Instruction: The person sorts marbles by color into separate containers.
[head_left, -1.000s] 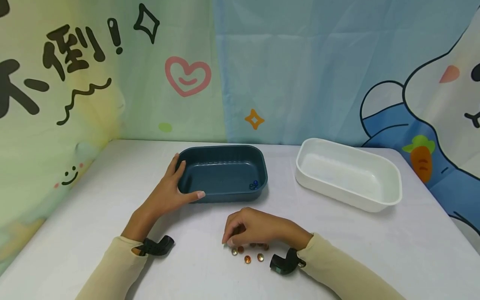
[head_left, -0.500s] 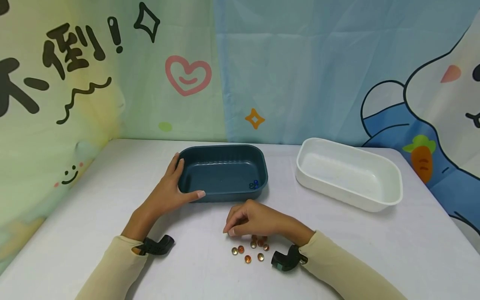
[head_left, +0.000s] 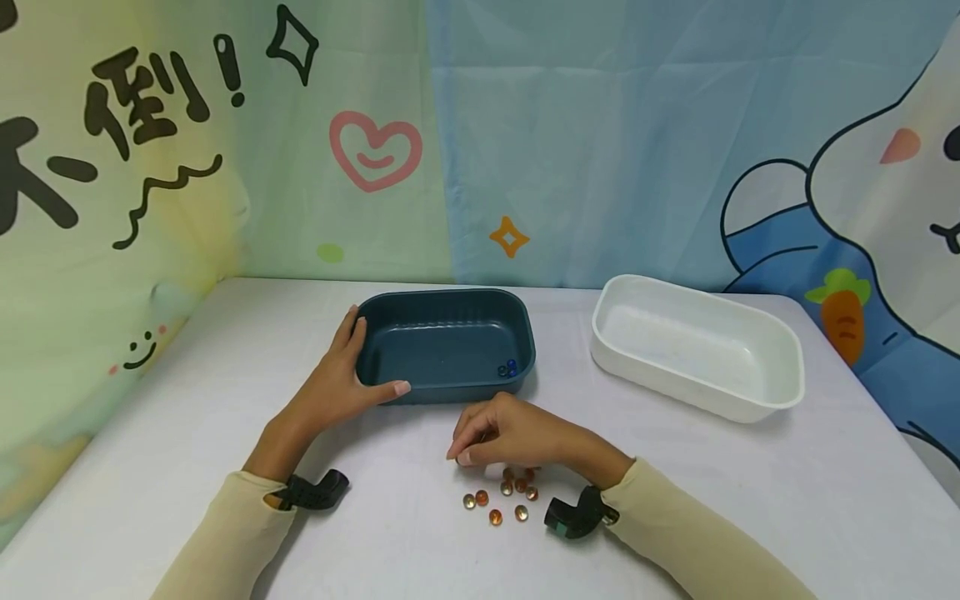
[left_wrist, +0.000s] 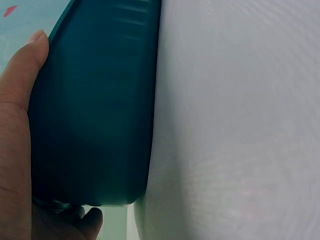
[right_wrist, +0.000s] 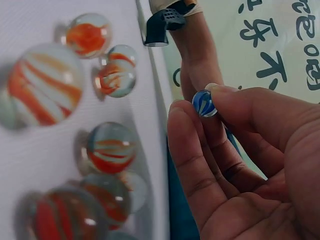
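A dark blue rectangular tub (head_left: 450, 393) stands at the back of the table, a few blue marbles (head_left: 512, 367) lying in its right front corner. Its left end is held by my left hand (head_left: 339, 392), thumb over the front rim and fingers along the side. My right hand (head_left: 517, 433) is in front of the tub, above the table. Between thumb and fingertip it pinches a clear marble with blue swirls (right_wrist: 204, 103), best seen in the right wrist view. Below and nearer lie several orange-swirled marbles (head_left: 495, 517), loose on the cloth; some look paler and yellowish.
A white rectangular tub (head_left: 675, 375) stands at the back right, angled. White cloth (head_left: 390, 533) covers the table. A printed fabric backdrop (head_left: 600, 150) rises behind and along the left. Both wrists wear black camera mounts.
My right hand has lifted and moved away from the loose marbles towards the dark tub, uncovering more of them. The left hand and both tubs have stayed put.
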